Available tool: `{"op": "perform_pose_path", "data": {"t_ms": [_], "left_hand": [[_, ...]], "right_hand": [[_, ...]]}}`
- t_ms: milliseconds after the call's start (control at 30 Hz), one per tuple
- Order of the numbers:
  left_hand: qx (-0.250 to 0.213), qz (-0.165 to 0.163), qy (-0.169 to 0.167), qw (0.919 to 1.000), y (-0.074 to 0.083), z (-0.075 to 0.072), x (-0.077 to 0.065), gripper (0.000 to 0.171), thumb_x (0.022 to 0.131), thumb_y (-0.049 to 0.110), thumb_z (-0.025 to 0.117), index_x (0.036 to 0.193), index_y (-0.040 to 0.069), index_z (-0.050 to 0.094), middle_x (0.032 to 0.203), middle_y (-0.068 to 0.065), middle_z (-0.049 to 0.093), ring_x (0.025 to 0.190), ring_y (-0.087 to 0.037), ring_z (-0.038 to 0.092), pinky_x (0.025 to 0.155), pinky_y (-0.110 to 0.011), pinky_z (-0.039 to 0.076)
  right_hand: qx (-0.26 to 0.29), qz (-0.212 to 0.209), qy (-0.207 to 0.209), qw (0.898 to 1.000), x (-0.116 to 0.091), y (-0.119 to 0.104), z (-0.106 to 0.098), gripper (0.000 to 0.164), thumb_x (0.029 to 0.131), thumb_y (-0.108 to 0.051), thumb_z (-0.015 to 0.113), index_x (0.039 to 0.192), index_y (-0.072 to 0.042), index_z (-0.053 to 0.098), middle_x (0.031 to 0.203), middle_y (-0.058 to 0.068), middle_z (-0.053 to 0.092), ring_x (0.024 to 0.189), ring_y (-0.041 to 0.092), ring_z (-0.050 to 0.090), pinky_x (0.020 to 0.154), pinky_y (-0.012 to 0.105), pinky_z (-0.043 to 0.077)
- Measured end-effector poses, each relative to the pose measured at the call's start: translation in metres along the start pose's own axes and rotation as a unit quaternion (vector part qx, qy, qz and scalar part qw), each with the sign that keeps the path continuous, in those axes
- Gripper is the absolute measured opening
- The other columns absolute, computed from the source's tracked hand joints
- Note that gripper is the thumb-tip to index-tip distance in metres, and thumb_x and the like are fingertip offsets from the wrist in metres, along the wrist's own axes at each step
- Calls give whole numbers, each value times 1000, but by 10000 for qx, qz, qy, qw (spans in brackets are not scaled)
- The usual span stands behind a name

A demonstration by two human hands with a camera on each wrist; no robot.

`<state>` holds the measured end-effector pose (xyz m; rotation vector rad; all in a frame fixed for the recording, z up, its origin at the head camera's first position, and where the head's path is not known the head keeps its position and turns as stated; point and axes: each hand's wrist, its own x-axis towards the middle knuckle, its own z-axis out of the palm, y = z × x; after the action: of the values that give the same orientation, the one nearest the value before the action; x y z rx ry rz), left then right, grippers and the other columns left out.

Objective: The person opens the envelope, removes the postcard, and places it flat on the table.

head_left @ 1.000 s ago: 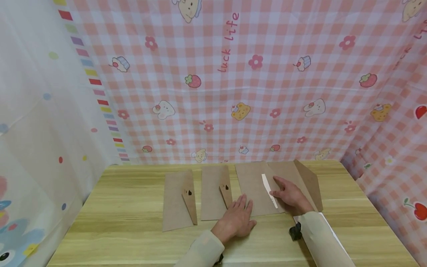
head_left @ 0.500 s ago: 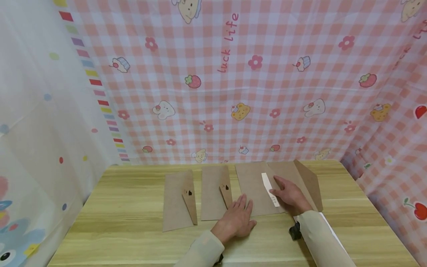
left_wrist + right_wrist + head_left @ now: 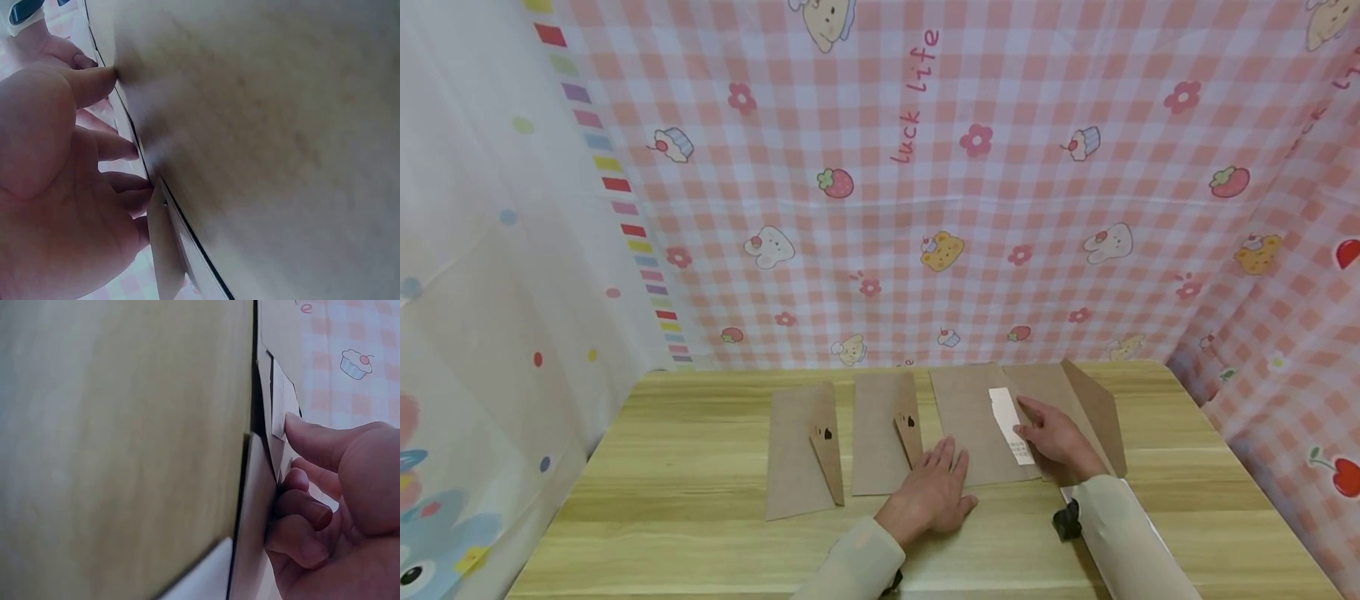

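Observation:
My right hand (image 3: 1056, 435) is over the kraft envelope (image 3: 962, 417) right of centre. Its thumb lies on the edge of a white paper slip (image 3: 1009, 425) with small print at its lower end. In the right wrist view, the thumb tip meets the slip (image 3: 279, 394), with the other fingers curled behind it. My left hand (image 3: 928, 496) rests palm down, fingers spread. Its fingertips reach the envelope with the slip and the neighbouring kraft envelope (image 3: 876, 442). Whether the slip is attached to the envelope cannot be told.
Another kraft envelope (image 3: 799, 450) lies at the left, its narrow flap printed with a black mark. More kraft paper (image 3: 1033, 379) adjoins on the right, with an angled flap (image 3: 1097, 408). A white sheet (image 3: 206, 575) lies near my right forearm.
More of the white slip shows: it has gone from a thin strip to a wider one, and its print has come into view. My right hand has shifted slightly right; the left stays put.

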<state>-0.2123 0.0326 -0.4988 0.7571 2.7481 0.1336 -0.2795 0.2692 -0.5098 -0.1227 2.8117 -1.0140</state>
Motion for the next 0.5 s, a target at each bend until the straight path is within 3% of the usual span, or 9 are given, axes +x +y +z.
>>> {"op": "perform_pose_path", "data": {"t_ms": [133, 300, 500], "left_hand": [[-6, -22, 20, 10000, 0, 0, 1, 68, 101, 48, 47, 157, 12, 30, 165, -12, 19, 152, -23, 18, 121, -37, 21], [29, -21, 33, 10000, 0, -1, 1, 68, 101, 49, 47, 156, 11, 30, 165, -10, 20, 152, -22, 18, 121, -38, 21], [84, 10, 3, 10000, -1, -2, 2, 68, 102, 48, 46, 156, 11, 30, 164, -8, 21, 152, -21, 18, 122, -38, 21]], "right_hand": [[-49, -41, 30, 10000, 1, 2, 1, 57, 100, -18, 57, 147, 8, 37, 136, 39, 47, 124, 51, 49, 102, 61, 40], [182, 67, -104, 9998, 2, 3, 2, 70, 97, -28, 64, 150, 5, 33, 144, 38, 40, 132, 52, 41, 107, 60, 36], [322, 107, -115, 9994, 0, 3, 1, 73, 93, -24, 69, 150, 5, 34, 147, 36, 37, 134, 51, 38, 109, 60, 34]]}}
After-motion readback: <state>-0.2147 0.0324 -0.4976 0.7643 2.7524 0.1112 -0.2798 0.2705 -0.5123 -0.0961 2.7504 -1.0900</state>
